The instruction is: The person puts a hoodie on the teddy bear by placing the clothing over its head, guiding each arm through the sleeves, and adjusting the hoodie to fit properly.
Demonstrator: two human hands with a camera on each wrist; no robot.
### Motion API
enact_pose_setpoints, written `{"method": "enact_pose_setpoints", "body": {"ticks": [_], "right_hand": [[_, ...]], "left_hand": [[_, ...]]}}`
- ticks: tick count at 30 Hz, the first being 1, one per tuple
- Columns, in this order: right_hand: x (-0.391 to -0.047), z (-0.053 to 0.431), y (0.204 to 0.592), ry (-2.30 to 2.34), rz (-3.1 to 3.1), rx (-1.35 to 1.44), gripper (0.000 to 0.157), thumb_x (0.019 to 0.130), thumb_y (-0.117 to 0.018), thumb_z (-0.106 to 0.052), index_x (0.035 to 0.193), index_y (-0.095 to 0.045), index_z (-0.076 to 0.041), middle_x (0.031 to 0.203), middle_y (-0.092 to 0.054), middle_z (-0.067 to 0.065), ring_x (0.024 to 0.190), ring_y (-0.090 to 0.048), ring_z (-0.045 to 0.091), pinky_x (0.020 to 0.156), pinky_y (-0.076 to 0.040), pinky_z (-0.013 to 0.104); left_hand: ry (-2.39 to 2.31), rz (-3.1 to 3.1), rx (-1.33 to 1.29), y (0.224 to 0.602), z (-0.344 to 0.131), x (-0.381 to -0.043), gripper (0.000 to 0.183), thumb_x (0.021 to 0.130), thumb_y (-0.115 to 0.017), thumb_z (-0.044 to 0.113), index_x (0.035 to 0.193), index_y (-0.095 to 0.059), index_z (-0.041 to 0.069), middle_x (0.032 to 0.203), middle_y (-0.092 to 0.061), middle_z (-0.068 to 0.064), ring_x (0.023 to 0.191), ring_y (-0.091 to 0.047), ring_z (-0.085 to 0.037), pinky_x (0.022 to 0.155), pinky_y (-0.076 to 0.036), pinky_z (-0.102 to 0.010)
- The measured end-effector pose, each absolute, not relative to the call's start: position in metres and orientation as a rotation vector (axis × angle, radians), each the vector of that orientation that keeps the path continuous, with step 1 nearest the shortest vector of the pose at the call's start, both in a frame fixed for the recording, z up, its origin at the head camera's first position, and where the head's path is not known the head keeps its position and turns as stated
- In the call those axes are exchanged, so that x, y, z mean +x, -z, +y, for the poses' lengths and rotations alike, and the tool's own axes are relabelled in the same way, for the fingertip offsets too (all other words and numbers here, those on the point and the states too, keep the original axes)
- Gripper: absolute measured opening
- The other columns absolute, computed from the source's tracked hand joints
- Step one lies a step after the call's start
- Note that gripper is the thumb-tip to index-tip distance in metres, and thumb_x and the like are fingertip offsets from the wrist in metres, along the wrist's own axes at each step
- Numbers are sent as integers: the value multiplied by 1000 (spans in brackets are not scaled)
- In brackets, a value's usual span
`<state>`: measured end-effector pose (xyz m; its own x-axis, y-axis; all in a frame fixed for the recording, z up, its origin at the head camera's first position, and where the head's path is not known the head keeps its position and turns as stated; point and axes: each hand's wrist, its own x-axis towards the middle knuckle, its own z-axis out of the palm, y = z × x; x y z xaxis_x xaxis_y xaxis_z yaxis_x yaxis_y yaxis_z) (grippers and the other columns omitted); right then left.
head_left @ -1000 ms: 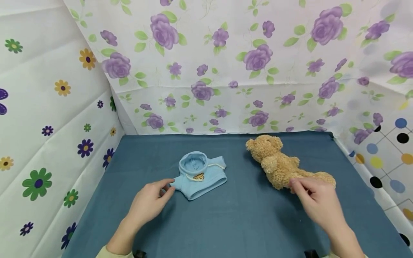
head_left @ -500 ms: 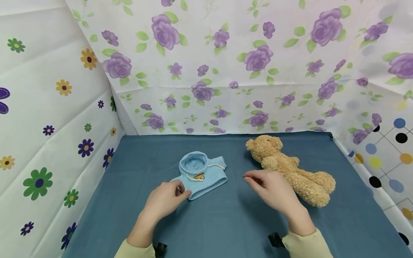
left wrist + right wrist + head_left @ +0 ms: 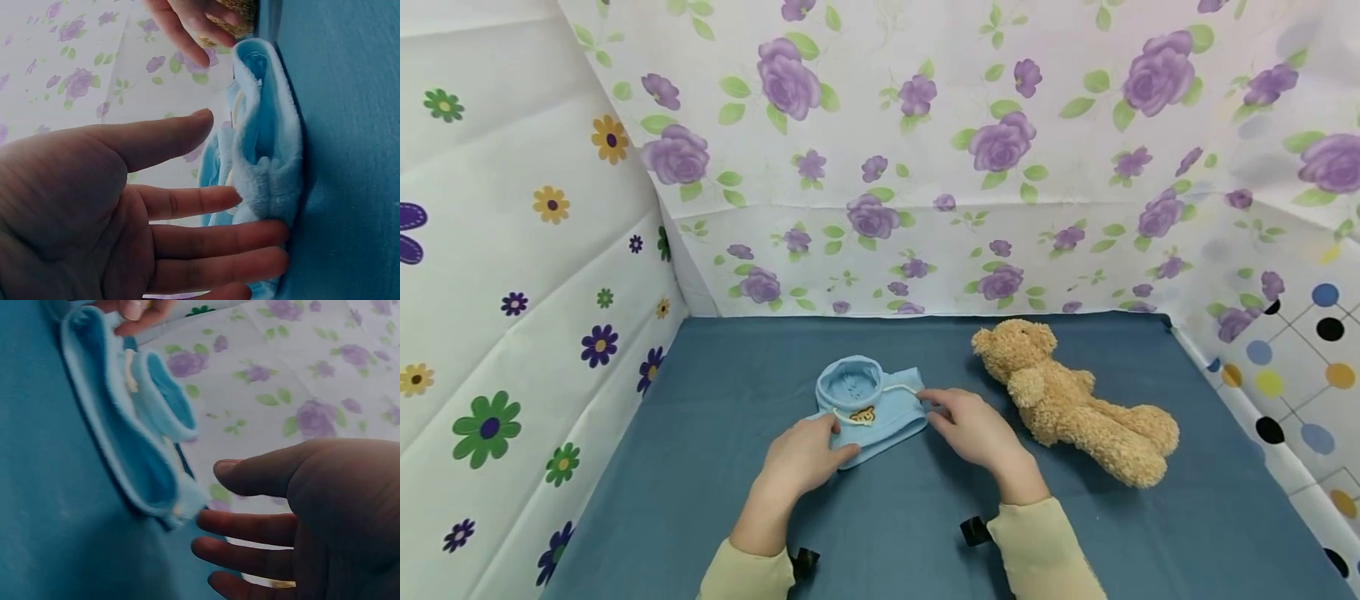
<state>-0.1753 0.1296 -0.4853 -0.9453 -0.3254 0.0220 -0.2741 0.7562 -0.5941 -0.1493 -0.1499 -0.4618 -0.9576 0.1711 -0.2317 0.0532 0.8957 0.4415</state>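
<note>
A small light-blue hoodie with a bear patch and cream drawstrings lies on the blue cloth, its hem opening toward the person. My left hand is at its left sleeve and lower left side, and the left wrist view shows straight fingers against the fabric, thumb apart. My right hand reaches the right side near the sleeve. In the right wrist view its fingers are spread and relaxed, close beside the sleeve, with nothing pinched; contact is hard to tell.
A tan plush teddy bear lies on its back to the right of the right hand, head toward the far edge. Flowered sheets stand as walls behind and at the sides of the blue cloth.
My right hand has moved left from over the bear's legs to the hoodie's right side. My left hand has shifted slightly right along the hoodie. The bear and hoodie stay in place.
</note>
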Motion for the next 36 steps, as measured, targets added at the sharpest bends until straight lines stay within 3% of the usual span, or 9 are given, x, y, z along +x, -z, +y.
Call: {"method": "enact_pose_setpoints", "body": {"ticks": [2, 4, 8, 13, 17, 22, 27, 31, 36], "right_hand": [[-177, 124, 493, 936, 2884, -497, 39, 107, -69, -20, 146, -68, -23, 141, -68, 5, 126, -66, 26, 102, -53, 51], [-177, 120, 500, 921, 2886, -490, 39, 107, -70, -19, 145, -69, -24, 144, -67, 5, 134, -62, 30, 107, -50, 54], [-174, 111, 509, 894, 2902, -466, 38, 106, -71, -17, 144, -70, -24, 142, -68, 8, 132, -63, 34, 105, -51, 57], [-173, 104, 513, 897, 2934, -447, 36, 105, -72, -15, 140, -72, -22, 139, -69, 12, 129, -64, 37, 101, -52, 58], [-172, 102, 514, 894, 2952, -434, 33, 103, -73, -13, 135, -74, -21, 132, -71, 12, 121, -67, 36, 96, -55, 56], [-174, 102, 514, 928, 2958, -405, 27, 103, -74, -12, 128, -77, -20, 117, -73, 8, 103, -70, 27, 84, -56, 49], [-176, 103, 516, 969, 2954, -395, 20, 104, -72, -11, 122, -78, -18, 95, -67, -1, 79, -58, 15, 70, -50, 39], [-176, 104, 518, 1004, 2945, -373, 17, 105, -70, -12, 119, -77, -19, 84, -62, -6, 68, -53, 12, 63, -46, 36], [-176, 105, 517, 1041, 2941, -357, 16, 105, -69, -15, 119, -76, -20, 77, -60, -7, 58, -50, 13, 56, -43, 34]], "left_hand": [[-630, 2813, 160, 463, -149, -150, 46, 98, -80, 41, 130, -71, 8, 100, -71, -6, 74, -62, -18, 66, -51, -42], [-624, 2826, 153, 464, -149, -150, 48, 97, -82, 39, 132, -70, 8, 102, -71, -6, 76, -62, -19, 66, -51, -42], [-621, 2833, 142, 467, -150, -150, 43, 93, -86, 35, 125, -72, 8, 90, -67, -4, 70, -59, -19, 62, -50, -41], [-600, 2857, 146, 472, -149, -150, 40, 86, -92, 32, 113, -71, 11, 92, -66, -3, 72, -59, -19, 65, -51, -42], [-578, 2869, 150, 476, -149, -151, 38, 85, -93, 30, 108, -70, 12, 94, -66, -4, 74, -60, -19, 66, -51, -43], [-572, 2892, 154, 478, -149, -151, 22, 93, -85, 21, 106, -70, 12, 86, -63, -2, 67, -56, -18, 62, -48, -40], [-621, 2894, 156, 478, -150, -151, 7, 102, -72, 18, 103, -69, 12, 76, -55, -1, 59, -51, -18, 56, -41, -37], [-640, 2881, 134, 480, -151, -152, 14, 106, -65, 19, 94, -65, 13, 71, -51, -4, 56, -48, -19, 54, -37, -36], [-658, 2903, 109, 483, -151, -154, 15, 109, -58, 18, 99, -69, 13, 73, -54, -4, 57, -49, -19, 54, -38, -37]]}}
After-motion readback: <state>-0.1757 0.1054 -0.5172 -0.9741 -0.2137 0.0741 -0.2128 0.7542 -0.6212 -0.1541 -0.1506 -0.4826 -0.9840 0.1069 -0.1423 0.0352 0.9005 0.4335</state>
